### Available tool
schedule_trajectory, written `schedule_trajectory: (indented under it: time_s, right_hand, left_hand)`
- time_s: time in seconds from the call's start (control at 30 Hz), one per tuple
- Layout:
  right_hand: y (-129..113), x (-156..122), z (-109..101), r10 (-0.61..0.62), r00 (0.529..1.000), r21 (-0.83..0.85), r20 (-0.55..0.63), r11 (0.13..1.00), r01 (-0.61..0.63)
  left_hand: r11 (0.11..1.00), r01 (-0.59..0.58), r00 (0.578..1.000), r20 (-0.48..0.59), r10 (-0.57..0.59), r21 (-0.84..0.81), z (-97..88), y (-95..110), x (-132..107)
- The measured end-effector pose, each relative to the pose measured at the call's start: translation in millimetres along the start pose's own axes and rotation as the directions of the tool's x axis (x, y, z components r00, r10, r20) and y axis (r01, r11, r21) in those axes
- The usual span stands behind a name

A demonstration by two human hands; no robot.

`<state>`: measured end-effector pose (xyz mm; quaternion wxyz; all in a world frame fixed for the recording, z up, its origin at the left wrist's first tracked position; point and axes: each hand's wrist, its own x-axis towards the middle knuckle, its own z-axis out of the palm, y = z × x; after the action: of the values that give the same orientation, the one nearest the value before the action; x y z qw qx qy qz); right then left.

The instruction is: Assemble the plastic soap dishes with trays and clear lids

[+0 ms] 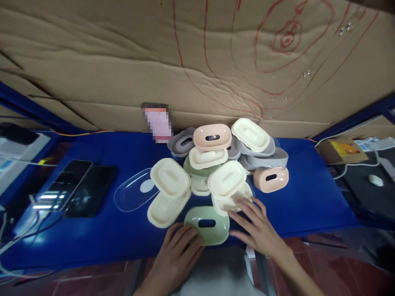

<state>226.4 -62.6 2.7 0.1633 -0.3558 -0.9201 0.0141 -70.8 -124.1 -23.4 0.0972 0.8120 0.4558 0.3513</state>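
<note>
A heap of oval plastic lids and boxes lies on the blue table [308, 197]: cream ones [170, 176], pink ones [212, 137], grey ones [182, 144]. Nearest me is a green oval lid [212, 224] with a slot in its middle. My left hand [177, 250] rests on the green lid's left edge, fingers stretched over it. My right hand [256, 226] lies with fingers spread, its tips touching a cream lid [226, 179] at the heap's front right. A pink box [271, 179] lies on its side to the right.
A clear oval lid [132, 191] lies left of the heap. Two dark phones [66, 185] lie further left, with cables beside them. A cardboard wall [197, 61] with red lines stands behind. A small cardboard box [342, 150] and a white mouse [375, 180] sit at the right.
</note>
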Motion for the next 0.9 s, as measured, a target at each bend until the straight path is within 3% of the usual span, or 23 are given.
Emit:
schedule_trajectory:
  time_s: [0.1, 0.27, 0.4, 0.57, 0.77, 0.9]
  right_hand:
    - [0, -16, 20, 0.134, 0.987, 0.046, -0.085, 0.99, -0.131]
    - [5, -18, 30, 0.233, 0.928, 0.131, -0.289, 0.97, -0.203]
    - [-2, -10, 34, 0.207, 0.953, 0.062, -0.221, 0.978, -0.198]
    - [-5, -11, 40, 0.192, 0.957, -0.044, -0.219, 0.978, -0.206]
    - [-7, -27, 42, 0.184, 0.928, -0.04, -0.324, 0.977, -0.208]
    - [-24, -41, 43, 0.148, 0.937, -0.055, -0.316, 0.983, -0.173]
  left_hand:
    - [0.998, -0.026, 1.0, 0.007, 0.025, 0.063, -4.5, -3, -5]
    - [0.978, -0.027, 0.999, 0.049, 0.017, 0.207, -1.5, -5, -15]
    - [0.963, -0.039, 0.998, 0.059, 0.024, 0.267, 5.2, -5, -18]
    - [0.968, -0.054, 0.996, 0.081, 0.035, 0.247, 8.4, -7, -12]
    - [0.992, -0.013, 0.999, -0.039, 0.018, 0.128, 11.2, -14, -17]
    - [0.996, 0.044, 0.988, -0.154, -0.031, 0.082, 10.0, -15, -21]
